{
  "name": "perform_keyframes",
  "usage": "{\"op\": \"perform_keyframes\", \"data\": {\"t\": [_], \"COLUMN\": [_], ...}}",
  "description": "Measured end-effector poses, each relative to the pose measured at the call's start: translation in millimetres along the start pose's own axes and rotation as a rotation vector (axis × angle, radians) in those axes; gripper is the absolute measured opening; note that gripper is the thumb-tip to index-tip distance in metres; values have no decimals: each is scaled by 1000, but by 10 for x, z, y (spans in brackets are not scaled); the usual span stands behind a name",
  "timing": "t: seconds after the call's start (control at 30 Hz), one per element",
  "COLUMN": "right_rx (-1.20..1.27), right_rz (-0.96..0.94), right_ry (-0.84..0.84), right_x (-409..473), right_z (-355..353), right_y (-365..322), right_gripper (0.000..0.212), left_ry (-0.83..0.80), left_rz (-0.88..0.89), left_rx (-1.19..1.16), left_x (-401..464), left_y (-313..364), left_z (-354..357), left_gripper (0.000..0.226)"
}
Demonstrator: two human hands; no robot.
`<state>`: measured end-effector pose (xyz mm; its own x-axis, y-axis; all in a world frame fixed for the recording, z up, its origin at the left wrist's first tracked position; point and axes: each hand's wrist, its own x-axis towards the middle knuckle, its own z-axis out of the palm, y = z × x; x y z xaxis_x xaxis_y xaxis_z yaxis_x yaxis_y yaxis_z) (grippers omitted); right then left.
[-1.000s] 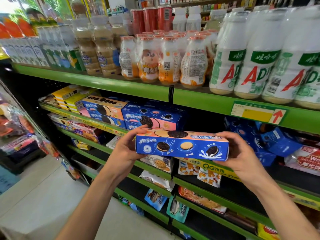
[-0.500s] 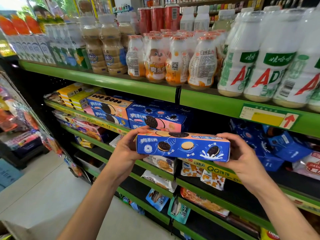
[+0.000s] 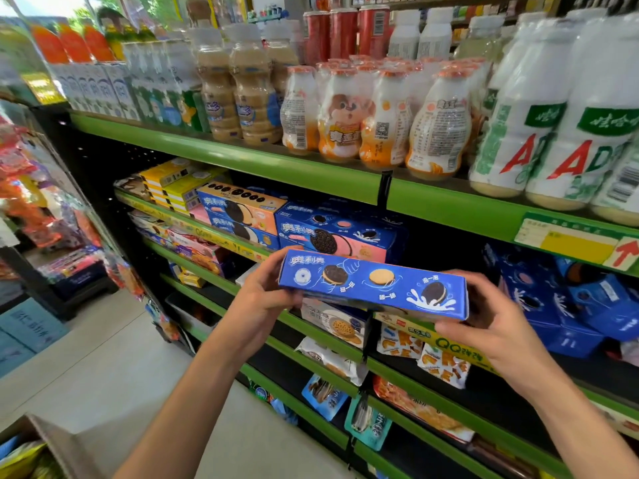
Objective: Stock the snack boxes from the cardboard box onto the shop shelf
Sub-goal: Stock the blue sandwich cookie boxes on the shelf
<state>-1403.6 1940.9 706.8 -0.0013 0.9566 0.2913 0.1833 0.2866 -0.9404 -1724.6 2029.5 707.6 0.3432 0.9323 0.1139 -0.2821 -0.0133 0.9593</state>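
I hold a long blue cookie box [image 3: 375, 286] level in front of the second green shelf [image 3: 249, 252]. My left hand [image 3: 264, 299] grips its left end, thumb on top. At the other end, my right hand [image 3: 491, 319] grips it with fingers curled under the lower edge. Its blue side panel faces me, printed with sandwich cookies. Just behind it stand stacked blue-and-pink cookie boxes [image 3: 340, 233] on the shelf. The cardboard box [image 3: 52, 444] shows only a corner at the bottom left, with yellow packs inside.
Drink bottles [image 3: 377, 112] crowd the top green shelf. A dark gap [image 3: 446, 254] lies on the second shelf right of the stacked boxes, with more blue packs [image 3: 570, 302] further right. Lower shelves hold snack bags [image 3: 422, 347]. A hanging snack rack [image 3: 45, 209] stands at the left.
The box has tipped so its blue side faces me and its orange top is out of sight. The view has dropped and shifted, bringing the cardboard box corner into frame.
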Motion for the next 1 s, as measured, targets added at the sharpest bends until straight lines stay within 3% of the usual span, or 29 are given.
{"op": "perform_keyframes", "data": {"t": [0.17,0.47,0.67,0.83,1.0], "right_rx": [-172,-193,-314,-250,-257], "right_rz": [22,65,65,144,241], "right_ry": [-84,-184,-196,-169,-167], "right_x": [91,419,701,853,979], "right_z": [182,807,1246,1588,1836], "right_y": [-110,-269,-256,-200,-126], "right_gripper": [69,60,57,52,80], "left_ry": [8,162,298,344,355], "left_rz": [-7,-20,-27,-44,-45], "left_rx": [-99,-136,-209,-241,-200], "left_x": [-60,-209,-145,-48,2], "left_y": [118,156,193,223,172], "left_z": [-161,-769,-1191,-1498,-1811], "left_gripper": [62,45,53,53,51]}}
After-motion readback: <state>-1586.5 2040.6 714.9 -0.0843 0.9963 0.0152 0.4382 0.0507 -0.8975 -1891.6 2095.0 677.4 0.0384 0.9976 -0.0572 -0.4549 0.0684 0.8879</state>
